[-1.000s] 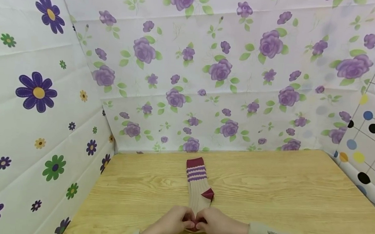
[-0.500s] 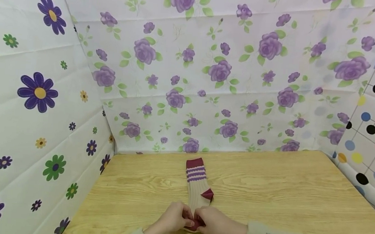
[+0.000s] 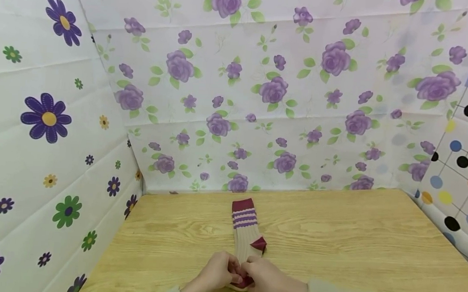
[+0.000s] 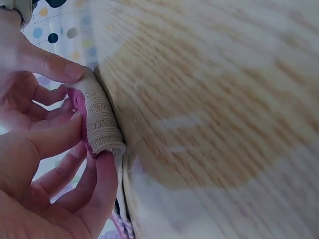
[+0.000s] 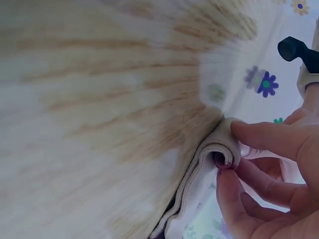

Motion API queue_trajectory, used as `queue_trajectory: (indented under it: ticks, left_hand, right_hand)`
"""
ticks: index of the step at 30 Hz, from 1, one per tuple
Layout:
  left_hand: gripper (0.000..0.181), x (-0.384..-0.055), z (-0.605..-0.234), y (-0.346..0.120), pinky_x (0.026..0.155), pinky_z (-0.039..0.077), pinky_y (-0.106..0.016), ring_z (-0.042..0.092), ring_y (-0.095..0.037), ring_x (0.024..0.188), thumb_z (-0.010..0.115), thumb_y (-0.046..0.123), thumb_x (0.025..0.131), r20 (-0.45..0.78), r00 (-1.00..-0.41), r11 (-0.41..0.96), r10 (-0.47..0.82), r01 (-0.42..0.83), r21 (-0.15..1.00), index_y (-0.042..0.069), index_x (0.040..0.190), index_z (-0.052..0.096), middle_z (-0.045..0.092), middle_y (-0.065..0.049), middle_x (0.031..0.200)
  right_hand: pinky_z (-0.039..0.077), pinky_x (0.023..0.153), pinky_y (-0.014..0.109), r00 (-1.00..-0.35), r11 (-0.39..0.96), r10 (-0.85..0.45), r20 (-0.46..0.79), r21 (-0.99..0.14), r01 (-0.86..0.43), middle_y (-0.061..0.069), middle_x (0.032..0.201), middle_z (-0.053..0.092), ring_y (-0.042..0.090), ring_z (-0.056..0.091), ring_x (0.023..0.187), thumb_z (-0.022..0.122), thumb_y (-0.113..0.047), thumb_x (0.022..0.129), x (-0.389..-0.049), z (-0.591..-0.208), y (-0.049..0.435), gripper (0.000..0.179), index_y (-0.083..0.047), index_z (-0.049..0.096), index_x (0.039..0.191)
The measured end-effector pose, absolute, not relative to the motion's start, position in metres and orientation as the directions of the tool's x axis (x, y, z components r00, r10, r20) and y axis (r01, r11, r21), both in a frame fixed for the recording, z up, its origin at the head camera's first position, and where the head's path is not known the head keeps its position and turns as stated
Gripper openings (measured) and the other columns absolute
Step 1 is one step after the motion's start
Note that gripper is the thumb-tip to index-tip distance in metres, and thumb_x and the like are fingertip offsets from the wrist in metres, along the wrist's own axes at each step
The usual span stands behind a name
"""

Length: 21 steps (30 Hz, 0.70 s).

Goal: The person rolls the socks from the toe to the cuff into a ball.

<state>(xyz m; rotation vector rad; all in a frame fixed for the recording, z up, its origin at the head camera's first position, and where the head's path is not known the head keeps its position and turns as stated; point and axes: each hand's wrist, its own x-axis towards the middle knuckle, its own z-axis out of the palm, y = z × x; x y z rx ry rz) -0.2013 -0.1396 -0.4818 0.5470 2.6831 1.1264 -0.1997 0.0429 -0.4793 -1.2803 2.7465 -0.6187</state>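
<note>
A pair of beige ribbed socks point(image 3: 246, 236), layered one on the other, lies lengthwise on the table. Purple stripes and a maroon cuff face the far side; a maroon heel points right. At the near end the toe is curled into a small roll, whose beige outside point(image 4: 102, 114) shows in the left wrist view. My left hand point(image 3: 217, 270) pinches one side of this roll between thumb and fingers. On its other side my right hand point(image 3: 272, 280) pinches the roll point(image 5: 227, 137), with its spiral end visible in the right wrist view. Fingers hide part of the maroon toe.
The wood-grain table point(image 3: 341, 233) extends to both sides of the socks. Behind it hangs a purple-rose cloth point(image 3: 259, 134); a daisy-print cloth point(image 3: 12, 159) borders the left and a dotted one point(image 3: 460, 191) the right.
Both hands stay at the toe end, their fingers shifting slightly on the roll. The right fingers have closed in again towards the left ones after parting a little. The far cuff lies nearly still.
</note>
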Motion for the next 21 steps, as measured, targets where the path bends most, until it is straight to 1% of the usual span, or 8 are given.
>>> queue_trajectory:
  ticks: [3, 7, 11, 13, 15, 18, 21]
  left_hand:
    - [0.012, -0.199, -0.481, -0.138, 0.054, 0.045, -0.017, 0.054, 0.003, 0.059, 0.082, 0.004, 0.071, 0.019, -0.917, 0.660, 0.400, 0.302, 0.688, 0.010, 0.069, 0.072, 0.069, 0.004, 0.065]
    - [0.010, -0.194, -0.478, -0.136, 0.058, 0.047, -0.016, 0.057, 0.005, 0.066, 0.079, 0.000, 0.074, 0.043, -0.908, 0.690, 0.417, 0.347, 0.635, 0.010, 0.071, 0.075, 0.071, 0.005, 0.069]
    - [0.012, -0.190, -0.474, -0.136, 0.057, 0.046, -0.014, 0.057, 0.006, 0.066, 0.074, -0.002, 0.077, 0.043, -0.891, 0.707, 0.452, 0.387, 0.592, 0.010, 0.078, 0.079, 0.073, 0.005, 0.073]
    - [0.015, -0.188, -0.473, -0.136, 0.057, 0.046, -0.013, 0.058, 0.006, 0.067, 0.073, -0.003, 0.077, 0.037, -0.883, 0.704, 0.468, 0.398, 0.589, 0.010, 0.080, 0.079, 0.073, 0.005, 0.074]
    - [0.016, -0.187, -0.473, -0.137, 0.057, 0.046, -0.012, 0.058, 0.006, 0.067, 0.073, -0.004, 0.077, 0.025, -0.873, 0.693, 0.487, 0.404, 0.597, 0.010, 0.082, 0.079, 0.074, 0.004, 0.075]
    - [0.019, -0.185, -0.472, -0.139, 0.061, 0.048, -0.013, 0.061, 0.005, 0.073, 0.073, -0.006, 0.075, 0.013, -0.854, 0.683, 0.520, 0.424, 0.595, 0.008, 0.085, 0.079, 0.074, 0.004, 0.079]
    - [0.021, -0.186, -0.471, -0.141, 0.064, 0.050, -0.013, 0.062, 0.003, 0.078, 0.074, -0.006, 0.073, 0.014, -0.825, 0.679, 0.566, 0.475, 0.560, 0.008, 0.088, 0.079, 0.074, 0.005, 0.082]
  right_hand:
    - [0.036, 0.058, 0.014, -0.663, 0.586, -0.742, 0.098, -0.384, -0.713, -0.010, 0.080, 0.050, -0.001, 0.038, 0.067, 0.077, -0.003, 0.071, -0.200, -0.479, 0.042, 0.025, -0.014, 0.066, 0.090]
    - [0.036, 0.058, 0.014, -0.663, 0.588, -0.743, 0.091, -0.383, -0.712, -0.010, 0.078, 0.049, 0.000, 0.038, 0.067, 0.076, -0.001, 0.069, -0.201, -0.478, 0.041, 0.023, -0.014, 0.066, 0.084]
    - [0.036, 0.057, 0.015, -0.668, 0.594, -0.740, 0.085, -0.385, -0.706, -0.009, 0.077, 0.050, 0.000, 0.037, 0.065, 0.075, 0.001, 0.067, -0.200, -0.477, 0.041, 0.022, -0.015, 0.065, 0.080]
    - [0.035, 0.056, 0.015, -0.671, 0.598, -0.737, 0.079, -0.386, -0.702, -0.009, 0.076, 0.049, 0.001, 0.035, 0.064, 0.074, 0.001, 0.067, -0.200, -0.477, 0.041, 0.021, -0.015, 0.064, 0.077]
    - [0.033, 0.055, 0.015, -0.676, 0.602, -0.734, 0.073, -0.391, -0.696, -0.010, 0.074, 0.048, 0.001, 0.034, 0.063, 0.074, 0.001, 0.067, -0.201, -0.478, 0.041, 0.021, -0.016, 0.062, 0.073]
    - [0.032, 0.053, 0.015, -0.680, 0.603, -0.730, 0.066, -0.406, -0.687, -0.011, 0.070, 0.047, 0.000, 0.032, 0.061, 0.073, 0.000, 0.067, -0.202, -0.480, 0.040, 0.021, -0.016, 0.060, 0.069]
    - [0.032, 0.053, 0.014, -0.679, 0.600, -0.731, 0.071, -0.408, -0.689, -0.012, 0.068, 0.047, 0.000, 0.033, 0.060, 0.073, 0.000, 0.067, -0.204, -0.481, 0.039, 0.021, -0.016, 0.060, 0.069]
